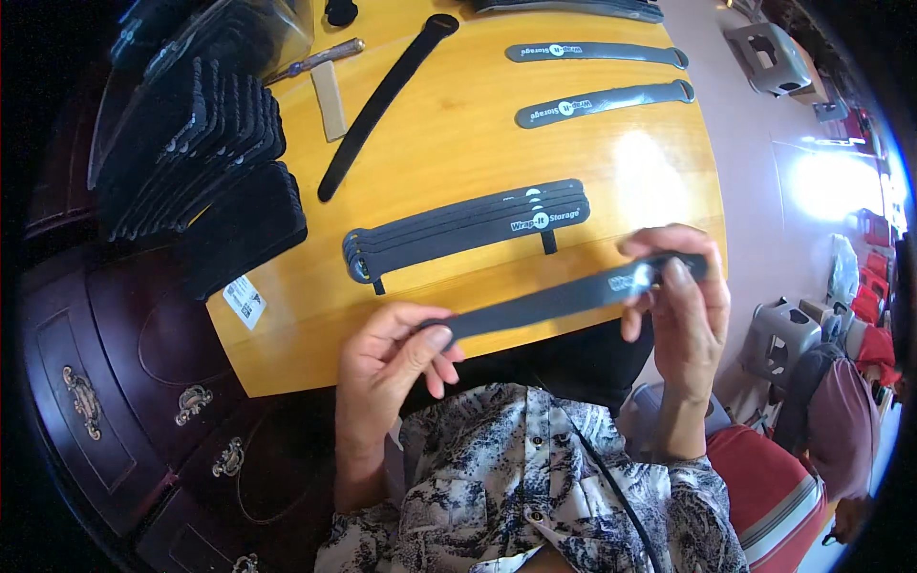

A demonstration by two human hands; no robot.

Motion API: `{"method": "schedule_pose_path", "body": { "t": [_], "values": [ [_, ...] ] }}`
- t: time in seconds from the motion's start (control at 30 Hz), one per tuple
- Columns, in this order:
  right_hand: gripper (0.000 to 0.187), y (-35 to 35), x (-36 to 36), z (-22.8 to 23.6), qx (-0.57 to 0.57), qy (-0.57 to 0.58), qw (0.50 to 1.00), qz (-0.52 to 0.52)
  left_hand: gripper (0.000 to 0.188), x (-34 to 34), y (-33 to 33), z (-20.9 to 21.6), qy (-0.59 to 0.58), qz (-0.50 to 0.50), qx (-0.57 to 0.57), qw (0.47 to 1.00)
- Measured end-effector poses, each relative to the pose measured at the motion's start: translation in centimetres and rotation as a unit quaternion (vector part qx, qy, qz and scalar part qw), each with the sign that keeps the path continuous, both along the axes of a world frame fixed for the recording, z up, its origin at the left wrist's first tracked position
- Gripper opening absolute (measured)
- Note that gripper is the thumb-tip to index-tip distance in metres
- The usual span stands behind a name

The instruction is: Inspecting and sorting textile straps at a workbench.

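Observation:
A dark grey storage strap [544, 304] with pale print is stretched between my hands, above the table's near edge. My left hand [396, 358] pinches its left end between thumb and fingers. At the other end, my right hand [680, 296] grips the strap, thumb on top. Just beyond it lies a fanned stack of similar straps [458, 232], rounded ends at left and two short black tabs sticking out beneath. Two single straps, one farther [597, 53] and one nearer [604, 103], lie at the far right, each with a ring at its right end.
On the yellow wooden table [439, 143] lie a black strap [382, 110], a tan flat bar [329, 100] and a screwdriver-like tool [315, 59]. Piles of black straps [229, 143] fill the left side, near a white label [245, 302]. Dark drawers [95, 382] stand left; grey stools [778, 339] right.

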State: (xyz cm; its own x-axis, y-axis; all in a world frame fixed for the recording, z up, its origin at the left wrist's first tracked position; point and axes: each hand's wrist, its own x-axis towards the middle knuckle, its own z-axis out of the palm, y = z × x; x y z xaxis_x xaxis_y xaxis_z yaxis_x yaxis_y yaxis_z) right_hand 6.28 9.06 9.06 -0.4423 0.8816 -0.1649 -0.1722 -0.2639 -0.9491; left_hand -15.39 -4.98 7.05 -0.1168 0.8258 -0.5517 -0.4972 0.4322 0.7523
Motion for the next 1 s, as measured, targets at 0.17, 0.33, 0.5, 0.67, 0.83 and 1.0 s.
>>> {"method": "schedule_pose_path", "body": {
  "t": [0.17, 0.33, 0.5, 0.67, 0.83, 1.0],
  "values": [
    [0.024, 0.5, -0.1, -0.9, 0.064, -0.237, 0.967, 0.063, 0.01, -0.3, 0.0, -0.8, 0.169, 0.087, -0.017, 0.982],
    [0.026, 0.8, 0.2, -0.9, 0.052, -0.256, 0.963, 0.066, 0.007, -1.2, -0.5, -1.1, 0.153, 0.087, -0.005, 0.984],
    [0.029, 0.9, 0.3, -1.0, -0.049, -0.238, 0.969, 0.048, 0.012, -1.6, -1.1, -0.4, 0.153, 0.105, -0.016, 0.982],
    [0.024, 0.6, 0.0, -1.0, -0.09, -0.166, 0.982, 0.03, 0.013, -2.0, -1.9, -0.7, 0.221, 0.119, 0.024, 0.968],
    [0.014, 0.4, -0.1, 0.2, -0.06, -0.253, 0.965, 0.047, 0.014, -1.9, -2.0, -0.5, 0.306, 0.143, 0.026, 0.941],
    [0.009, 0.0, 0.2, 0.0, -0.002, -0.283, 0.959, 0.022, 0.017, -1.3, -2.1, -1.0, 0.281, 0.217, 0.043, 0.934]
  ]
}}
